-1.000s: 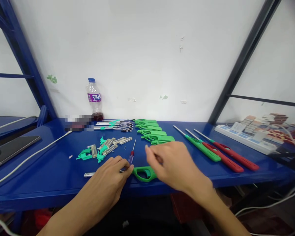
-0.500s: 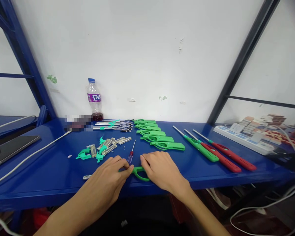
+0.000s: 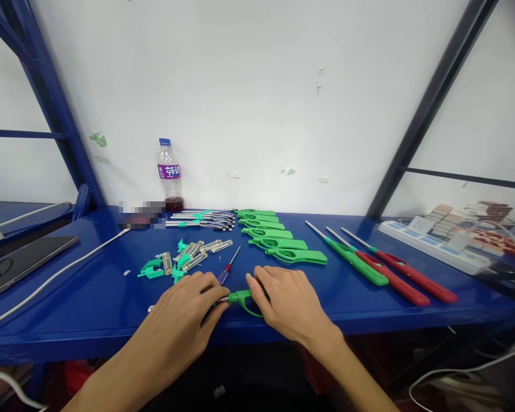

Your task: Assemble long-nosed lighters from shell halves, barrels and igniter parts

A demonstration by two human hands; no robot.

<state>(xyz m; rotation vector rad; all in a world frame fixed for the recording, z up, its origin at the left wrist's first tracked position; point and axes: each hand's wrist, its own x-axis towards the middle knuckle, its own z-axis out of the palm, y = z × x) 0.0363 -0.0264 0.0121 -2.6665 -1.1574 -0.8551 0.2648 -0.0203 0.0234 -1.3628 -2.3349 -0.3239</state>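
Note:
A green gas lighter (image 3: 240,296) with a trigger loop lies across the front of the table, between my hands. My left hand (image 3: 187,306) pinches its metal tube (image 3: 224,298) with thumb and fingertips; the rest of the tube is hidden. My right hand (image 3: 288,300) is wrapped over the green handle and covers most of it. Just beyond my left fingers lies a purple-handled screwdriver (image 3: 224,276), tip pointing away. Behind my left hand are loose teal plastic parts (image 3: 151,268) and clear fuel tanks (image 3: 195,259).
Several green handle shells (image 3: 296,256) lie in a column, with metal tubes and wires (image 3: 199,217) to their left. One green lighter (image 3: 356,260) and two red lighters (image 3: 405,273) lie right. Around them are a power strip (image 3: 433,246), bottle (image 3: 169,171), phone (image 3: 30,260) and white cable (image 3: 81,263).
The metal tube now shows between my left fingertips and the green handle. The screwdriver's handle has swung slightly to the left. The whole view has shifted a little.

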